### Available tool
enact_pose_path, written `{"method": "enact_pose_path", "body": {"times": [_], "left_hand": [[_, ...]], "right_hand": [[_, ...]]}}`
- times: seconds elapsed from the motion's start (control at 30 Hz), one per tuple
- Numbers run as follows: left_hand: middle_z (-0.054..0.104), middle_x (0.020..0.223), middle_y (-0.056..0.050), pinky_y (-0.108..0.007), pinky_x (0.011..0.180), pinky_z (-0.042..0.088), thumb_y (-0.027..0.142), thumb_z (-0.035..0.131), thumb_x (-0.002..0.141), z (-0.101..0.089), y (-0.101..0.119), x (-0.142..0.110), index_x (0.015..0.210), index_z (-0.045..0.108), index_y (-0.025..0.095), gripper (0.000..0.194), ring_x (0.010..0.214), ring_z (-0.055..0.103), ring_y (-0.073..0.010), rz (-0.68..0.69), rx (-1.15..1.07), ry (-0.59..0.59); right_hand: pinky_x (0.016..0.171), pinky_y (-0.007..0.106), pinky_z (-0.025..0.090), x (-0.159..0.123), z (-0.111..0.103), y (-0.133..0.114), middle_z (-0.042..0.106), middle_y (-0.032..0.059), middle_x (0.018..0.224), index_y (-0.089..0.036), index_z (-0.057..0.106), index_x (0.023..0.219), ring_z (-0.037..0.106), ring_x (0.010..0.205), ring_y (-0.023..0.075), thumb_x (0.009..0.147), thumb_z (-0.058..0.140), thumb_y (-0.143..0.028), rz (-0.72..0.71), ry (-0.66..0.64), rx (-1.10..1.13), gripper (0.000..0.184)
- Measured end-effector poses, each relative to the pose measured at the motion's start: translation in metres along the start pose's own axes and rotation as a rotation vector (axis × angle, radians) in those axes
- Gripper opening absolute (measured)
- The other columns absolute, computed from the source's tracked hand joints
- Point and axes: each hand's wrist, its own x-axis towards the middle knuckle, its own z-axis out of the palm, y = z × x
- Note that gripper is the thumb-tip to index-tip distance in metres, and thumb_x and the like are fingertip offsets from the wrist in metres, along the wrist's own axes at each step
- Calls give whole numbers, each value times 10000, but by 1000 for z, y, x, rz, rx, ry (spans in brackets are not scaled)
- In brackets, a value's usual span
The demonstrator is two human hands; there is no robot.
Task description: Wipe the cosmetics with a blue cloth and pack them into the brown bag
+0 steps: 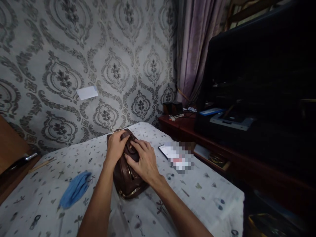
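A brown leather bag [123,177] with gold-coloured zippers lies on a white patterned cloth [197,210]. My left hand [115,144] grips its far left part, thumb pointing toward the middle and most fingers hidden behind the wrist side. With bent fingers, my right hand [145,159] holds the bag's top, its thumb and forefinger on either side of a small flap with a metal fitting. A crumpled blue cloth [75,190] rests to the left of my left forearm. To the right of my right hand is a phone [165,151], its screen partly blurred out.
A thin wooden stick [42,164] lies at the left edge beside a brown wooden board [14,144]. At the right stands a dark red cabinet [172,123] with a large black screen [259,72] and an open drawer [212,159]. The patterned wall [98,59] closes off the back.
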Motion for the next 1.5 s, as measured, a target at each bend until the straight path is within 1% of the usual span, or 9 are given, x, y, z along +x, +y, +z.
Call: {"method": "enact_pose_path", "body": {"times": [0.2,0.33,0.53,0.67,0.77,0.9,1.1,1.37,1.5], "left_hand": [[515,569,36,-247,582,330,322,589,823,0,-4,2,664,641,170,226,570,444,-131,-35,-62,9],[533,582,30,-240,588,369,381,581,807,1,-5,2,651,635,173,266,591,478,-136,-35,-132,-9],[698,742,-19,-262,683,454,372,566,812,-7,-10,2,800,716,168,253,718,616,-180,-13,-184,-33],[754,958,-51,-297,769,455,329,595,817,-28,-15,-2,1024,726,192,280,842,654,-214,-47,37,37],[735,837,-45,-287,667,401,419,626,835,-40,-17,-5,884,728,192,253,756,621,-215,-130,252,-16],[646,664,-13,-268,589,311,379,555,900,-39,-15,-7,748,702,196,280,644,547,-180,-127,347,-23],[576,590,2,-275,557,260,350,559,894,-37,-8,-7,677,668,204,284,584,488,-170,-115,346,30],[478,556,35,-271,571,264,316,574,850,-46,1,-9,576,548,203,297,576,435,-151,-67,254,-86],[489,578,34,-268,582,272,310,571,854,-48,2,-10,592,531,201,286,594,441,-150,-10,236,-162]], "right_hand": [[970,528,483,0,-1,-2,673,109,1298,-171,658,1261,525,1202,343,835,704,-350,2,-11,-3,464],[977,518,477,0,-2,-2,663,105,1317,-186,655,1263,522,1216,338,847,685,-361,3,-8,-16,452],[995,509,467,-1,0,0,645,109,1345,-196,646,1280,528,1215,331,856,672,-376,-4,-1,-39,461],[1010,509,454,-1,2,1,651,114,1337,-194,653,1272,536,1218,326,866,663,-389,-9,12,-60,451],[1017,517,446,-2,2,1,648,125,1341,-179,651,1274,536,1222,330,869,661,-405,-23,13,-81,464],[1010,515,453,-3,3,2,644,129,1343,-175,642,1276,536,1224,333,858,662,-405,-33,21,-85,478],[1008,514,460,-2,6,4,643,123,1326,-194,625,1284,536,1214,329,841,649,-361,-40,21,-58,475],[1026,513,456,-2,4,2,641,116,1324,-194,621,1294,535,1205,329,845,643,-342,-26,12,-46,473],[1025,518,460,-1,2,1,637,123,1333,-178,626,1288,534,1209,331,844,655,-348,-21,1,-51,476]]}}
